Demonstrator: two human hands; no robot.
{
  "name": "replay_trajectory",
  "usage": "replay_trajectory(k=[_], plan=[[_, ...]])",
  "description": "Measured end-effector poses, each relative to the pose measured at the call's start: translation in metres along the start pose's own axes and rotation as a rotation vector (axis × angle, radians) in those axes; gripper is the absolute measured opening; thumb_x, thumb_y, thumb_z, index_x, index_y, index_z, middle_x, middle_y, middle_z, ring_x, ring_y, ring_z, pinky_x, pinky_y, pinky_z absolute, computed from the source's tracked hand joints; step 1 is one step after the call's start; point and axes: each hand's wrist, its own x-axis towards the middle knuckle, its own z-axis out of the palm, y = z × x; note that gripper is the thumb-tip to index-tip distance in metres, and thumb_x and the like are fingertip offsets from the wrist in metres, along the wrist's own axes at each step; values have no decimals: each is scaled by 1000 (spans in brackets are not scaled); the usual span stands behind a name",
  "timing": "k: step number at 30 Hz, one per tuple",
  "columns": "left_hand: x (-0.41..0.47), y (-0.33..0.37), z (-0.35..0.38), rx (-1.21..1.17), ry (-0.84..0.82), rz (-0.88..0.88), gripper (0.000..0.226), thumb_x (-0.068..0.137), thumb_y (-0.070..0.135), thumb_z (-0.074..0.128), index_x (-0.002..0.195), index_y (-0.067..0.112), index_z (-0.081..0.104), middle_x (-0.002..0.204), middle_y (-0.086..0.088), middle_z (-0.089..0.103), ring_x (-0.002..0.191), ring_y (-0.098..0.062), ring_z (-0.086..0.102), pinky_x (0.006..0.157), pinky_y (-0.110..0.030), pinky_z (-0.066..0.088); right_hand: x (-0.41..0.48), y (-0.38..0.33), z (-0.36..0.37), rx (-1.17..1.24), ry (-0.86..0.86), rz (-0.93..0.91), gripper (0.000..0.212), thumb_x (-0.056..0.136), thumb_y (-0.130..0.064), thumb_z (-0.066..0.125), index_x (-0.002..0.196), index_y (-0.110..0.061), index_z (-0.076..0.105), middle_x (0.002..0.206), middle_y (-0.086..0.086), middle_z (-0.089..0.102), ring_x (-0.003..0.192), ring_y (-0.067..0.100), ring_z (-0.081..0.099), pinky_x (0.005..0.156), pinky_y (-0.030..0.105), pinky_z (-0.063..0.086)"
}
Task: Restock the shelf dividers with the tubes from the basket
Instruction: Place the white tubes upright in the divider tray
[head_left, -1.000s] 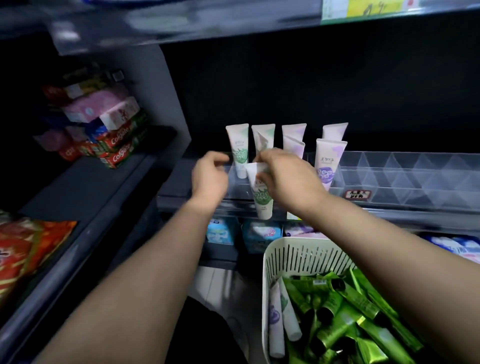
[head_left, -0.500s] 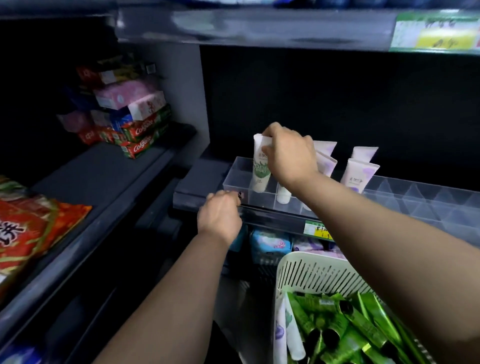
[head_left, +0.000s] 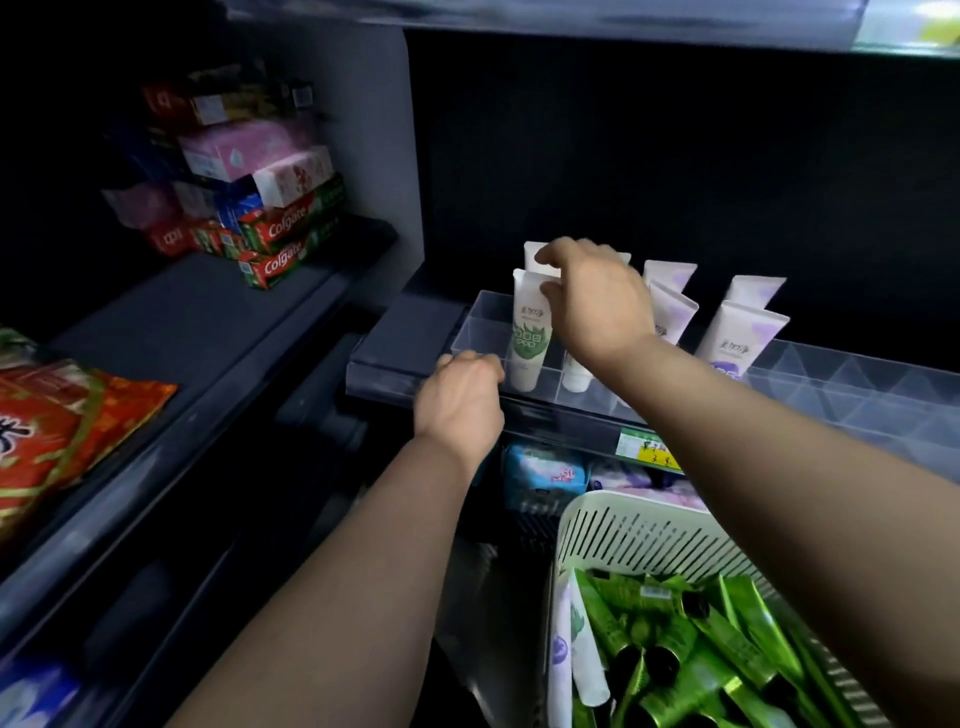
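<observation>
Tube (head_left: 527, 340) stands in divider (head_left: 480, 332), right hand (head_left: 597, 306) apparently pinching it

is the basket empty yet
No, many green tubes lie in the white basket.

Grey shelves (head_left: 197, 322); back wall (head_left: 675, 156) seemingly black.

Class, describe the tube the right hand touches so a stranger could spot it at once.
Find the clear divider tray on the dark shelf above the white basket. The leftmost front tube stands there cap down, its top pinched by the right hand. Its print is green; the tubes further right are purple.
</observation>
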Motion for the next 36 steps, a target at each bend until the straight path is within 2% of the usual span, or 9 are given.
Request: replay_trajectory(k=[5,8,14,17,19,22,26,31,36], plan=[[-7,13,-2,8,-28,55,31,89,7,54,115,22,62,118,-4,61,112,-27,54,83,-36,47,-36,11,-15,24,76,-29,30,91,-18,55,121,-19,57,118,5,60,111,29,53,82,38,41],[-18,31,-5,-15,-62,133,21,91,14,56,108,21,64,114,-7,65,108,-30,58,83,-37,47,-75,27,-18,-10,87,-61,25,89,-18,56,114,-20,61,110,4,63,105,29,56,77,37,42],[-42,72,15,46,-199,431,18,89,20,55,105,24,63,108,-6,66,106,-28,58,82,-38,48,-160,74,-6,-86,-86,-19,23,85,-17,60,108,-20,61,101,5,64,97,31,58,74,39,45],[-59,93,38,158,-359,609,21,89,17,52,105,26,61,107,-6,65,105,-28,58,81,-36,45,-199,97,1,-77,-170,16,18,86,-21,62,103,-20,64,99,5,65,96,30,61,74,38,46],[-69,102,58,287,-479,680,23,90,13,48,107,22,60,108,-10,64,103,-31,60,80,-37,46,-222,111,7,-97,-284,17,22,89,-24,58,111,-22,61,107,3,63,104,28,58,81,38,45],[-82,110,96,556,-694,758,24,91,7,48,110,11,62,111,-14,64,104,-33,61,82,-39,49,-252,134,16,-130,-465,41,28,90,-28,54,118,-27,54,116,-2,58,115,22,52,90,35,40],[-85,111,142,768,-962,802,29,95,8,47,123,4,56,128,-13,58,116,-29,57,90,-35,46,-281,158,26,-100,-584,52,23,91,-23,52,113,-29,54,113,-4,57,114,21,51,89,34,40],[-81,111,170,1099,-1051,915,35,102,15,38,129,0,53,135,-16,53,123,-28,52,100,-34,40,-295,177,31,-22,-596,72,28,91,-23,54,117,-31,54,116,-5,57,114,19,51,91,34,39],[-78,113,173,1118,-1068,922,31,99,11,41,120,0,60,123,-15,61,111,-27,58,89,-32,44,-288,180,31,10,-588,116,26,94,-26,50,119,-26,55,117,-2,58,113,21,52,91,34,41]])
